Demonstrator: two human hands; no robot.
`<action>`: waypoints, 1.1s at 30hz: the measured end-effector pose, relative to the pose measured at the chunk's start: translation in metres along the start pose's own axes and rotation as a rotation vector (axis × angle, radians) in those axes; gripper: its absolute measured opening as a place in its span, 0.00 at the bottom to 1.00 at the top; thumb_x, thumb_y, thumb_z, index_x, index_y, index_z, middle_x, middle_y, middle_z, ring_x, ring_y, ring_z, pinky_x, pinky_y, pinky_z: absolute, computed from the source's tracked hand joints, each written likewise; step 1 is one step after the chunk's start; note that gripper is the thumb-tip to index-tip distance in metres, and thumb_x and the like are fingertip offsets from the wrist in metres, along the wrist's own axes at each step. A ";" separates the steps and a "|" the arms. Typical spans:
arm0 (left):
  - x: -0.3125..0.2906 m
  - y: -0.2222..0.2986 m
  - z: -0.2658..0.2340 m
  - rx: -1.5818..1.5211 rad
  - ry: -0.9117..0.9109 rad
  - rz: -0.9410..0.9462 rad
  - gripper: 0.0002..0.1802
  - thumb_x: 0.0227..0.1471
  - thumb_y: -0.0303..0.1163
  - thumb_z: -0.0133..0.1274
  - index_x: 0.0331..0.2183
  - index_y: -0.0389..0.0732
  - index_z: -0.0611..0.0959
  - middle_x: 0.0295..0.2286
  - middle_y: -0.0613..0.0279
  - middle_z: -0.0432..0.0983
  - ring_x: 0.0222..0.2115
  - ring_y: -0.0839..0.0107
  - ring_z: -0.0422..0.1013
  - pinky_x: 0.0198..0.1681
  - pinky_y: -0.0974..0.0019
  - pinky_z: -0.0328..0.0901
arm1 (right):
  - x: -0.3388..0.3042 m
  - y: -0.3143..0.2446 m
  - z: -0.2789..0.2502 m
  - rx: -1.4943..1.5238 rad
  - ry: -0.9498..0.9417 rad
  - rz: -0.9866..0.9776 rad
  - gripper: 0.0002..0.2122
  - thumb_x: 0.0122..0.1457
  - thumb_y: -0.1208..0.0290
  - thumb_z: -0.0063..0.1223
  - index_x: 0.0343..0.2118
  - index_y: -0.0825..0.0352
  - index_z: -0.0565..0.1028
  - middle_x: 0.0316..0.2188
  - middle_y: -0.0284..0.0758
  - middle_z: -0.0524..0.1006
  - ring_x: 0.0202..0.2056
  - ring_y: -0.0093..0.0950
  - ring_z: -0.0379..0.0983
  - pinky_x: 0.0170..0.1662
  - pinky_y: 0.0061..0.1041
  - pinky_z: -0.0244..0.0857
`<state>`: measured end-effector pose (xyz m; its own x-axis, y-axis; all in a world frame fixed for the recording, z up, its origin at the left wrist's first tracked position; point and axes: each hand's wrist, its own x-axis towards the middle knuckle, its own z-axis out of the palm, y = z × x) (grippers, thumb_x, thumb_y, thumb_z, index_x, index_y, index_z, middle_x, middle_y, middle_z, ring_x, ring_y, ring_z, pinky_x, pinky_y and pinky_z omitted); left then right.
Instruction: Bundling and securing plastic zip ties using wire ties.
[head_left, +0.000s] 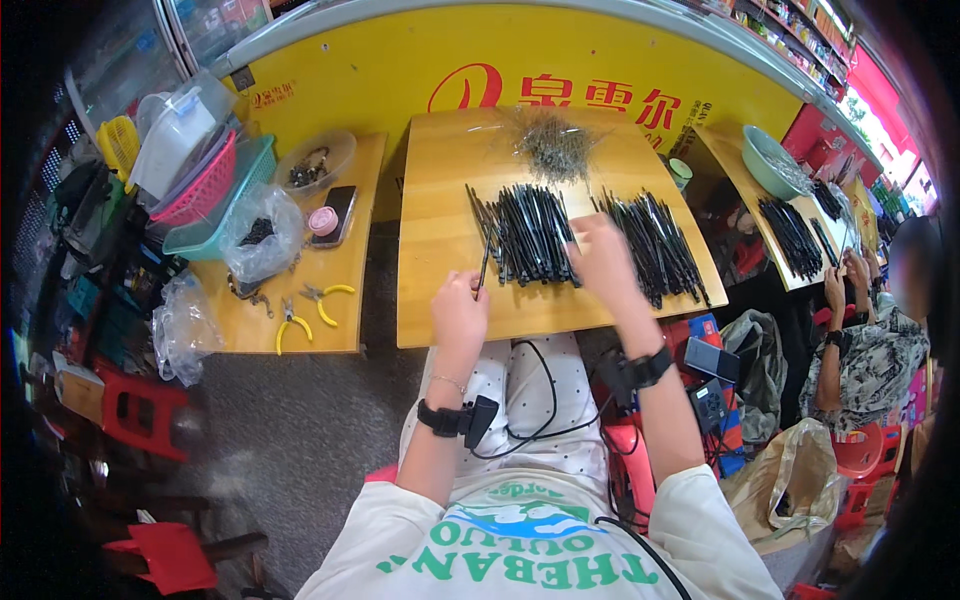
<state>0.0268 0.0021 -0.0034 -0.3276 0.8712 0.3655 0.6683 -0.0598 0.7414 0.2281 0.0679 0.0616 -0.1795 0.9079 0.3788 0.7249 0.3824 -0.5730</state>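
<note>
In my left hand [462, 308], closed fingers pinch a thin black stick [486, 262] that points up and away from me. It stands at the left end of a row of similar black sticks [528, 235] laid side by side on the wooden table [432, 220]. My right hand [606, 262] is smeared by motion over the gap between that row and a second bundle of black sticks [655, 245]. Whether its fingers hold anything, I cannot make out. Behind the rows lies a loose heap of thin, clear or greyish strands [556, 148].
On a left side table [340, 250] are yellow-handled pliers [325, 300], a clear bag [262, 240], a phone [340, 205] and stacked baskets [200, 190]. At right, another person [860, 350] works at a table with black sticks [792, 238] and a green basin [770, 165].
</note>
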 end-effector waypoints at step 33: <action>0.001 0.004 -0.063 -0.422 -0.243 -0.247 0.10 0.47 0.23 0.56 0.36 0.34 0.78 0.29 0.61 0.72 0.30 0.75 0.72 0.31 0.73 0.68 | 0.210 0.180 -0.007 -0.327 -0.432 0.581 0.06 0.43 0.69 0.60 0.18 0.66 0.78 0.18 0.34 0.77 0.22 0.22 0.76 0.24 0.21 0.67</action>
<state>-0.0132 -0.0274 0.0350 -0.2439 0.9686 0.0484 0.2483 0.0141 0.9686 0.3252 0.3261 0.0428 0.0942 0.9584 -0.2694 0.9281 -0.1825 -0.3247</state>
